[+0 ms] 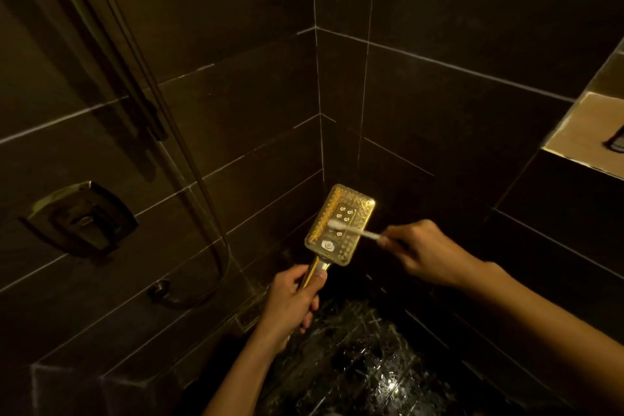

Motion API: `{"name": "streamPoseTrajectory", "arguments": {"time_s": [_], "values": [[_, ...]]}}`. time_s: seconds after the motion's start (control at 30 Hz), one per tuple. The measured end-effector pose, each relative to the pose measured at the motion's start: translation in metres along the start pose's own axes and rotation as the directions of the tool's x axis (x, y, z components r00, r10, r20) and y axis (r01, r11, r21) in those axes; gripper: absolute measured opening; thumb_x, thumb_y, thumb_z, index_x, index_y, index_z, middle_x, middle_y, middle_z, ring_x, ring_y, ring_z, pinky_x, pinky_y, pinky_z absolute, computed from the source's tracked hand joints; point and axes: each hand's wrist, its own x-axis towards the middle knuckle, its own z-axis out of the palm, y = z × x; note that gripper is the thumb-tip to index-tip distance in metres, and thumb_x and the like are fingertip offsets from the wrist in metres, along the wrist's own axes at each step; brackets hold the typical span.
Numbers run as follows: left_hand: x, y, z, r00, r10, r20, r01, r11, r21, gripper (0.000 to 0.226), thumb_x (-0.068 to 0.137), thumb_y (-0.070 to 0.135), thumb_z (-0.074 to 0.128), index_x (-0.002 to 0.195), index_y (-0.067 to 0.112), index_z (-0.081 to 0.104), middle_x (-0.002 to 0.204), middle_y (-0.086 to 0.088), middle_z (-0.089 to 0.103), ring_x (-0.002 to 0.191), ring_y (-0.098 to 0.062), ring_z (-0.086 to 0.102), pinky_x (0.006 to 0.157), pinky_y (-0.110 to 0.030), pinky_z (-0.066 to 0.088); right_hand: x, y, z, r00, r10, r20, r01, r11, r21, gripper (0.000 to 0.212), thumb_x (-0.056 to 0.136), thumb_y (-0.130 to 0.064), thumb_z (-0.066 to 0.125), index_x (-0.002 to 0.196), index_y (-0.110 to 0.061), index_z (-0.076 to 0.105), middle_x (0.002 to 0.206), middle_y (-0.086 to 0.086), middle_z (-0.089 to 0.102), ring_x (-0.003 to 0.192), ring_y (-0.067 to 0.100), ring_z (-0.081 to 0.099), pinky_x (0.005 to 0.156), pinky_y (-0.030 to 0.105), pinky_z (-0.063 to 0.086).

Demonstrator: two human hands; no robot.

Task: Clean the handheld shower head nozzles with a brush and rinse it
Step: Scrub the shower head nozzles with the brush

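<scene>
While the left hand (290, 300) is gripping the gold shower head (358, 213) by its handle, the right hand (422, 250) is pinching a white brush (366, 235) across its nozzles; left of it, a wall mixer (81, 216) is sitting.

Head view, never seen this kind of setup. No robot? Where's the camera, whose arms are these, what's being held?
There is no robot here. One wide-angle camera sits on a person's head and looks forward and down, so the two arms coming in from the bottom edge are the wearer's own. The scene is a dim, dark-tiled shower corner. The left hand grips the handle of a gold rectangular shower head, with its nozzle face turned towards the camera. The right hand holds a small white brush, whose bristle end lies on the nozzle face. On the left wall are a mixer valve and the hose. The floor below looks wet.
</scene>
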Motion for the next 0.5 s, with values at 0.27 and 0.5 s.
{"name": "streamPoseTrajectory", "arguments": {"time_s": [0.27,0.5], "values": [[0.004,-0.003,0.002,1.0,0.02,-0.007,-0.02,1.0,0.021,0.018,0.097,0.037,0.061,0.107,0.023,0.068,0.061,-0.003,0.057,0.038,-0.013,0.043,0.037,-0.021,0.033,0.0,0.002,-0.005,0.998,0.019,-0.063,-0.022,0.999,-0.042,0.022,0.104,-0.027,0.052,0.095,-0.016,0.068,0.067,0.001,0.063,0.054,0.014,0.058,0.05,0.027,0.045],[0.008,-0.005,0.007,0.998,0.064,-0.005,-0.064,0.995,0.077,0.018,0.097,0.037,0.061,0.103,0.022,0.068,0.058,-0.004,0.056,0.036,-0.013,0.042,0.035,-0.02,0.033,0.003,-0.004,-0.005,0.999,-0.029,-0.03,0.028,0.999,-0.042,0.022,0.105,-0.028,0.051,0.097,-0.017,0.068,0.068,-0.001,0.063,0.055,0.012,0.058,0.05,0.027,0.044]]}}
